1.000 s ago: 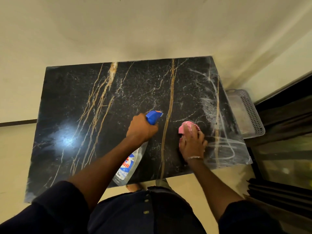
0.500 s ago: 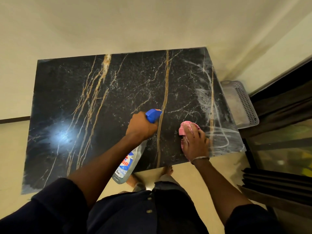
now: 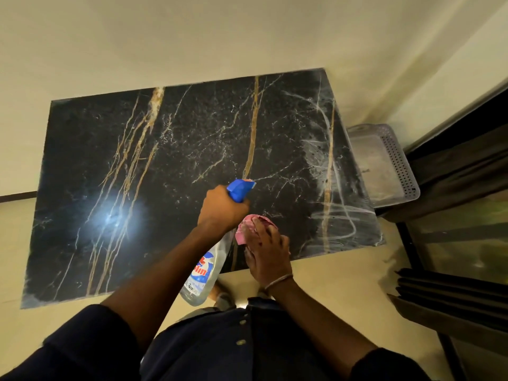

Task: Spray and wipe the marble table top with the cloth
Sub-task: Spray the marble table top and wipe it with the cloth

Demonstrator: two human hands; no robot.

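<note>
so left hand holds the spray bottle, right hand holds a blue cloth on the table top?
No: the cloth is pink, not blue (head view). The left hand holds the spray bottle, right hand holds the cloth on the table top.

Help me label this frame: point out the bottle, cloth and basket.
bottle (image 3: 204, 272), head view, on its printed label.
cloth (image 3: 243, 228), head view, on the pink fold at its left edge.
basket (image 3: 398, 160), head view, on its perforated right wall.
</note>
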